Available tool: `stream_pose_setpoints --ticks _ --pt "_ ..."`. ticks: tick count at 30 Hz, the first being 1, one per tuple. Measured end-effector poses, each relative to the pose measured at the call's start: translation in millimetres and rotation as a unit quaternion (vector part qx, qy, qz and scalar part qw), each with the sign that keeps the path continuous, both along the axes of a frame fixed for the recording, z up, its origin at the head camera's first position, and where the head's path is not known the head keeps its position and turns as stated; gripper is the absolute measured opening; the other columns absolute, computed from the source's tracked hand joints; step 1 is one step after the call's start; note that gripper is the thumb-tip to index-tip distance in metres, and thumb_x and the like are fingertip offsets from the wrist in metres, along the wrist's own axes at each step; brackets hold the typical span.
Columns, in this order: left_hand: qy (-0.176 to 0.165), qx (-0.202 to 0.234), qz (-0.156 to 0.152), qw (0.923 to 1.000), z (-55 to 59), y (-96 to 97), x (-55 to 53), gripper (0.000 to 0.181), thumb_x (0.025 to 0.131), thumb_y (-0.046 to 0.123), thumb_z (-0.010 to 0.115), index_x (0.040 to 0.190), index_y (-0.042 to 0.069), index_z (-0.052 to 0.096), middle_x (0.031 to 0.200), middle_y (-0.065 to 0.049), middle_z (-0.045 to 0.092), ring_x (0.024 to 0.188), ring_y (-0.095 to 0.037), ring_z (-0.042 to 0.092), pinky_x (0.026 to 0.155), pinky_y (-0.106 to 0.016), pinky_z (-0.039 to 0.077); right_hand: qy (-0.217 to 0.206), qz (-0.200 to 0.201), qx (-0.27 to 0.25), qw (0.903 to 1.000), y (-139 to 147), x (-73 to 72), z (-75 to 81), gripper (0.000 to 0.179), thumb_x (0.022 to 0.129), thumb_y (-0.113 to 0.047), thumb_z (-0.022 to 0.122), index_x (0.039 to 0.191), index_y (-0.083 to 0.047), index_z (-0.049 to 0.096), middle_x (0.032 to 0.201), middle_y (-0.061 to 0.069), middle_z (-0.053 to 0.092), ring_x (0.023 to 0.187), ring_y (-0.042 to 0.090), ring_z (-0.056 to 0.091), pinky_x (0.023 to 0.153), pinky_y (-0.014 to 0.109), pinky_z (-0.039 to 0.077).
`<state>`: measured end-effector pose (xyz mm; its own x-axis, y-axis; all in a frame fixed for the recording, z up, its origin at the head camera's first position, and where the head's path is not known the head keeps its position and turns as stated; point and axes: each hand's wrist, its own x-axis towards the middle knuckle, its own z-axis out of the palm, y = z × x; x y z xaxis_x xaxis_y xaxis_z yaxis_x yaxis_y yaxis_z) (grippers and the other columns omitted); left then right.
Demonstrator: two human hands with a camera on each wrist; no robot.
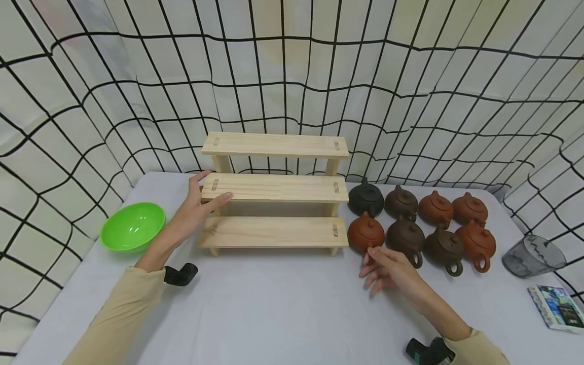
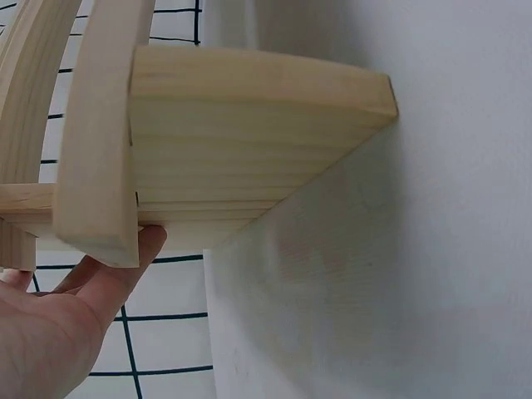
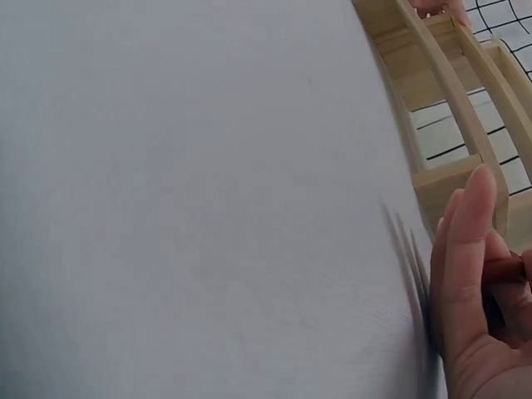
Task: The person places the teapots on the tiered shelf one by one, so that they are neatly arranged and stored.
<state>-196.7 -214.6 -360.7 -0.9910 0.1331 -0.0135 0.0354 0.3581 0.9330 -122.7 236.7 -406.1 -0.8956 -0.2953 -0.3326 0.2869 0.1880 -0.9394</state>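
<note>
A three-tier wooden stand (image 1: 274, 233) stands in the middle of the white table. My left hand (image 1: 193, 205) holds the left end of its middle shelf (image 1: 274, 188), the thumb along the front edge. The left wrist view has the same hand (image 2: 66, 320) against the wood. By the stand's right side sits a reddish-brown teapot (image 1: 365, 230). My right hand (image 1: 388, 268) pinches its handle between thumb and forefinger, the other fingers held off. In the right wrist view part of the brown handle (image 3: 503, 270) appears behind the fingers (image 3: 467, 249).
Several other clay teapots, dark and reddish, stand in two rows, among them a black one (image 1: 366, 197). A green bowl (image 1: 132, 226) is at the left. Toward the right edge are a clear grey cup (image 1: 531, 256) and a small printed box (image 1: 557, 306). Black netting (image 1: 283, 101) surrounds the table.
</note>
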Motion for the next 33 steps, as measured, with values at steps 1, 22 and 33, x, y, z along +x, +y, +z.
stream_pose_setpoints --ticks 1,22,33 --pt "0.0 -0.001 0.0 1.0 0.1 0.0 -0.3 0.096 0.105 0.036 0.063 0.164 0.015 -0.01 0.152 -0.03 0.034 0.138 -0.037 0.044 0.116 -0.052 0.028 0.001 -0.004 -0.003 1.0 0 0.4 -0.3 0.04 0.112 -0.038 0.048 0.111 0.0 0.06 0.094 0.007 0.071 0.077 0.016 0.07 0.067 0.033 0.06" --pt "0.001 0.003 -0.003 1.0 1.9 -2.2 -1.1 0.096 0.106 0.033 0.062 0.164 0.014 -0.011 0.153 -0.031 0.033 0.14 -0.039 0.042 0.117 -0.053 0.027 0.089 -0.065 0.023 0.9937 2 21.9 25.6 0.039 0.113 -0.03 0.05 0.109 0.008 0.058 0.09 0.013 0.066 0.075 0.02 0.067 0.064 0.037 0.06" --pt "-0.001 0.011 -0.007 0.9999 1.5 1.2 0.4 0.096 0.106 0.032 0.063 0.164 0.013 -0.012 0.154 -0.031 0.031 0.14 -0.039 0.042 0.118 -0.053 0.026 0.194 -0.017 0.036 0.9802 -13 11.6 83.8 0.04 0.113 -0.035 0.047 0.105 0.003 0.058 0.092 0.018 0.064 0.073 0.025 0.065 0.06 0.036 0.059"
